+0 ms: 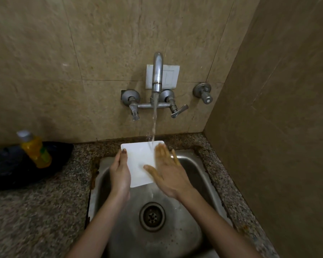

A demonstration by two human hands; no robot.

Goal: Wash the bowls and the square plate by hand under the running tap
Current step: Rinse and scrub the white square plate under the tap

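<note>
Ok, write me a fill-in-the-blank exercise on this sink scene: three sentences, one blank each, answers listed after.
1. The left hand grips the white square plate by its ____ edge.
2. The right hand lies flat on the plate where water falls from the ____.
3. The bottle to the left of the sink is ____ in colour.

Missing words: left; tap; yellow.

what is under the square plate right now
The square plate is held above the steel sink, whose drain shows nearer the person. The left hand grips its edge; the right hand lies flat on top. Anything directly beneath is hidden.
</note>
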